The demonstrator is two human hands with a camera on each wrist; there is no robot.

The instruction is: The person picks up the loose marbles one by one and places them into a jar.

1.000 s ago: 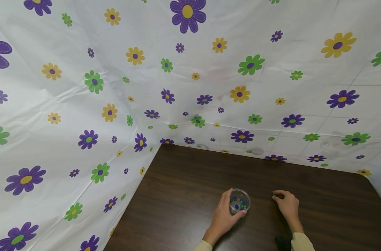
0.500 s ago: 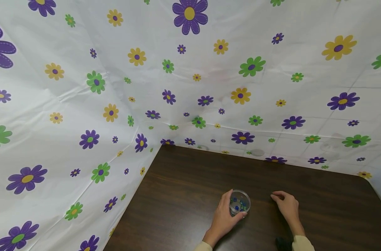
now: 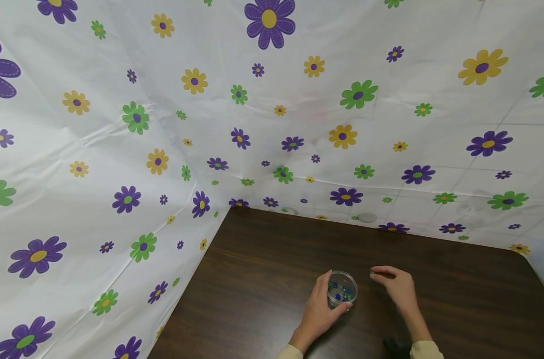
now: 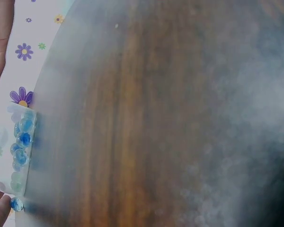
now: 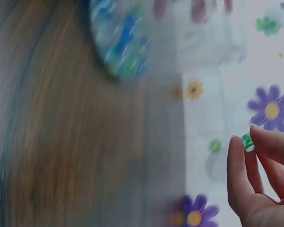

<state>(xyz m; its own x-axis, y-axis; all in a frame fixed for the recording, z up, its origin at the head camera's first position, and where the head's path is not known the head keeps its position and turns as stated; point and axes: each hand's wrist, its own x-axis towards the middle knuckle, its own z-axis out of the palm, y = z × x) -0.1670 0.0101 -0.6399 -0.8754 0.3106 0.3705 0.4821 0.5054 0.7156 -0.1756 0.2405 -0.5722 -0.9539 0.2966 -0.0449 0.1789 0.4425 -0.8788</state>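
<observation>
My left hand (image 3: 319, 310) grips a clear round container (image 3: 342, 272) around its side, thumb at the front right. Several blue and green glass marbles (image 3: 345, 290) lie on its bottom. In the left wrist view, a blue marble (image 4: 16, 204) sits just outside the container wall, against the fingertips there. To the right of the container, my right hand (image 3: 399, 289) pinches a green glass marble (image 5: 247, 142) between thumb and finger, apart from the container. That marble is mostly covered by the fingertips in the head view.
A dark brown wood-grain table (image 3: 254, 259) lies under both hands. White flower-print cloth (image 3: 299, 89) hangs along its left side and back. Near the right sleeve is a black object (image 3: 393, 347), its kind unclear.
My right hand has lifted from its place on the right and moved left toward the container with the green marble pinched. The left hand and container have stayed in place.
</observation>
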